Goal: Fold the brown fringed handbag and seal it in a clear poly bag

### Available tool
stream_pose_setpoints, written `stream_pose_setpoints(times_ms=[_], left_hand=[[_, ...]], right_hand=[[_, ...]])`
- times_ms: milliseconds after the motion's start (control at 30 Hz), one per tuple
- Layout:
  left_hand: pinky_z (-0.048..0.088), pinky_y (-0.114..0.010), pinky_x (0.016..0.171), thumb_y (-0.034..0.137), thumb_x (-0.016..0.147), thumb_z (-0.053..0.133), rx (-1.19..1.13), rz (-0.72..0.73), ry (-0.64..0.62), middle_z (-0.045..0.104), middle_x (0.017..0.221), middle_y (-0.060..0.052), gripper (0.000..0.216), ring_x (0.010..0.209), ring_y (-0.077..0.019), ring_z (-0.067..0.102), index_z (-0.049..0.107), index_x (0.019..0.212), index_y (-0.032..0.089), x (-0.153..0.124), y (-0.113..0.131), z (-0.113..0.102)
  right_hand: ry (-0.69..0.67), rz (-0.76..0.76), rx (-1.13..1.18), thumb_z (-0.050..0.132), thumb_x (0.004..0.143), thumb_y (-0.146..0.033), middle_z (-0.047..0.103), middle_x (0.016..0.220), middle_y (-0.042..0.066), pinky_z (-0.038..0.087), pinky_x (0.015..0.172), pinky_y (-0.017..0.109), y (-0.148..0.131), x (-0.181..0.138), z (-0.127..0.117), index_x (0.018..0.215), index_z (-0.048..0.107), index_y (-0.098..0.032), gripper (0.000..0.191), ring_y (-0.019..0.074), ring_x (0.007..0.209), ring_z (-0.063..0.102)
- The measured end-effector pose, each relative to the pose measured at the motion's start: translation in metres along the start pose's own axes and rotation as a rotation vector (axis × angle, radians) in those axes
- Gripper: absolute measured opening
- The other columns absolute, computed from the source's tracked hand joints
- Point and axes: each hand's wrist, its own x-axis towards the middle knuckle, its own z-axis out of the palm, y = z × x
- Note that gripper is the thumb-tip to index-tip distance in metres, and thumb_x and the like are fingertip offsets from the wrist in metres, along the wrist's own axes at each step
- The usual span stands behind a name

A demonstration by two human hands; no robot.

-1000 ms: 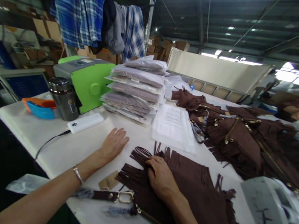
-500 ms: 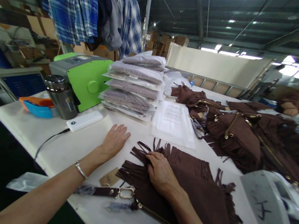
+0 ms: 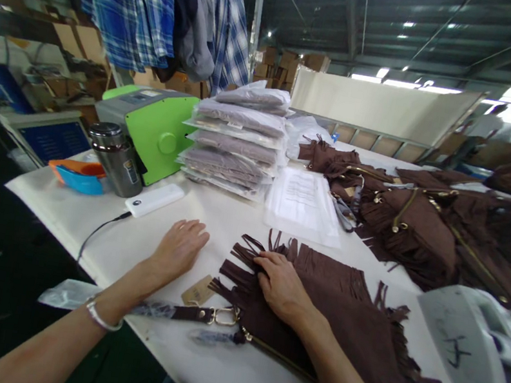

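The right hand [image 3: 283,286] lies palm down on the fringed bag [image 3: 341,323], fingers spread and slightly curled over the fringe [image 3: 243,268]; it grips nothing, and the flat press seems meant to keep the loose strips lying straight. The left hand [image 3: 179,248] rests open and flat on the bare bench [image 3: 139,244] just left of the bag, holding nothing, likely as a brace. The bag lies flat near the bench's front edge, its strap [image 3: 196,314] and buckle [image 3: 225,316] trailing left along that edge beside a tag [image 3: 198,290].

Behind the bag lies 1 sheet of paper [image 3: 305,203], flat. Toward the far left corner stand a stack of bagged goods [image 3: 236,146], a green machine [image 3: 149,125], a steel flask [image 3: 114,158] and a white power bank [image 3: 153,199] with its cable running to the front edge. A heap of brown bags [image 3: 426,226] covers the bench's right side.
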Motion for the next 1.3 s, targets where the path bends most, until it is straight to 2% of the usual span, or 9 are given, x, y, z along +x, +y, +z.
stream_pose_setpoints(times_ms=[67,167,300,433,600,833,967,1100,1300], left_hand=[[0.043,-0.045,0.098,0.005,0.077,0.051,-0.113,-0.012,-0.012,0.063,0.119,-0.01,0.023,0.116,-0.0273,0.055,0.064,0.089,0.021,0.001,0.0,-0.006],[0.041,-0.038,0.102,0.016,0.081,0.057,-0.369,0.135,-0.026,0.06,0.126,-0.004,0.012,0.121,-0.0213,0.051,0.064,0.088,0.024,0.004,0.03,-0.009],[0.036,-0.038,0.105,0.02,0.075,0.064,-0.363,0.273,-0.054,0.061,0.123,-0.004,0.008,0.122,-0.0226,0.049,0.064,0.082,0.023,0.01,0.069,0.002],[0.042,-0.038,0.098,0.011,0.073,0.057,-0.138,0.147,-0.049,0.066,0.109,-0.006,0.012,0.11,-0.0234,0.057,0.061,0.079,0.021,0.01,0.048,0.007],[0.04,-0.051,0.097,0.004,0.072,0.051,-0.012,0.009,-0.015,0.066,0.105,-0.013,0.02,0.108,-0.0313,0.058,0.063,0.079,0.018,0.005,0.004,-0.01],[0.031,-0.045,0.11,0.017,0.084,0.055,-0.258,0.279,-0.067,0.057,0.133,-0.004,0.015,0.129,-0.0238,0.045,0.067,0.091,0.025,0.006,0.05,-0.005],[0.033,-0.049,0.108,0.014,0.08,0.058,-0.111,0.189,-0.071,0.062,0.126,-0.007,0.017,0.127,-0.0276,0.047,0.068,0.09,0.023,0.0,0.036,0.0],[0.036,-0.048,0.105,0.012,0.076,0.058,-0.056,0.095,-0.099,0.065,0.12,-0.01,0.012,0.122,-0.0292,0.052,0.067,0.077,0.02,-0.005,0.021,-0.014],[0.029,-0.047,0.111,0.022,0.08,0.063,-0.25,0.229,-0.084,0.057,0.133,-0.006,0.009,0.131,-0.0256,0.043,0.067,0.088,0.023,-0.001,0.068,-0.009]], right_hand=[[0.008,-0.007,0.003,0.048,0.088,-0.017,0.059,0.13,0.01,0.035,0.106,0.041,0.0,0.0,0.001,0.121,0.064,-0.017,0.037,0.0241,0.122,0.049],[0.012,-0.012,0.003,0.051,0.088,-0.019,0.06,0.129,0.011,0.035,0.106,0.041,0.0,0.001,0.002,0.12,0.064,-0.017,0.035,0.0241,0.121,0.049],[-0.009,-0.008,0.0,0.055,0.087,-0.024,0.059,0.13,0.011,0.035,0.106,0.041,-0.001,0.001,0.0,0.12,0.064,-0.017,0.035,0.0249,0.122,0.049],[0.002,-0.004,-0.004,0.058,0.087,-0.026,0.059,0.13,0.011,0.035,0.105,0.04,-0.003,0.0,-0.001,0.121,0.063,-0.018,0.035,0.0247,0.122,0.048],[0.007,-0.004,0.014,0.057,0.088,-0.027,0.06,0.129,0.01,0.034,0.106,0.039,-0.002,0.0,-0.001,0.12,0.064,-0.019,0.033,0.0235,0.121,0.049],[0.011,-0.005,0.001,0.059,0.086,-0.025,0.059,0.129,0.01,0.035,0.105,0.039,-0.001,0.0,0.0,0.12,0.063,-0.018,0.035,0.0239,0.121,0.048],[0.007,0.003,0.004,0.06,0.086,-0.027,0.06,0.128,0.009,0.035,0.105,0.04,-0.002,0.0,-0.002,0.12,0.063,-0.02,0.036,0.0241,0.121,0.049],[0.009,0.005,0.015,0.061,0.085,-0.027,0.06,0.128,0.009,0.035,0.105,0.04,-0.001,0.0,-0.001,0.119,0.064,-0.021,0.034,0.024,0.121,0.049],[0.012,-0.005,0.007,0.06,0.085,-0.024,0.059,0.128,0.009,0.035,0.105,0.039,-0.001,0.0,0.0,0.12,0.063,-0.018,0.035,0.0239,0.12,0.049]])
